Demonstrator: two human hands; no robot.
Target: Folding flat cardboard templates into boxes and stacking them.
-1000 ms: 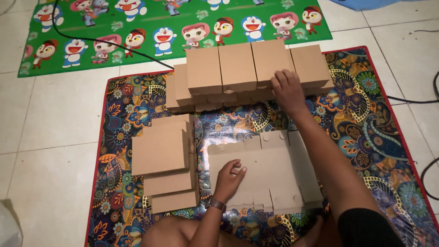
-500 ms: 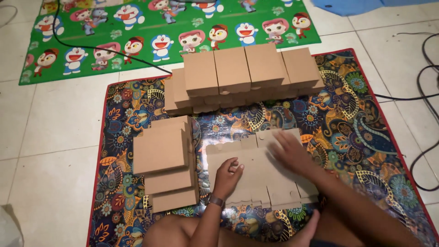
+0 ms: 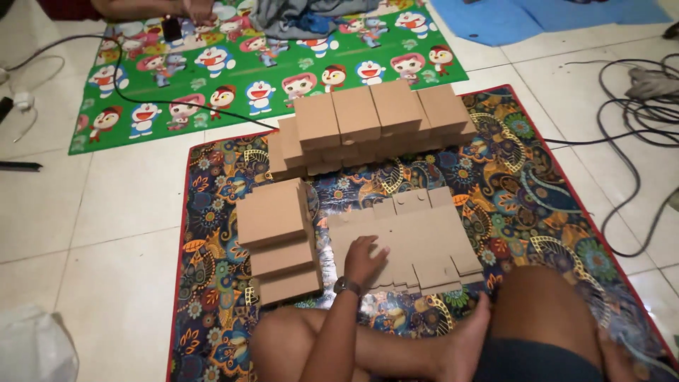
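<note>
A flat unfolded cardboard sheet lies on the patterned mat, just in front of a row of assembled cardboard boxes. The left hand rests on its near-left part, fingers spread and holding nothing; the right hand is out of view, and a stack of folded boxes sits just left

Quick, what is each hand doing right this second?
Left hand: open, resting flat on the unfolded cardboard box blank, gripping nothing.
Right hand: only partly in view at the bottom edge; its state cannot be told.
</note>
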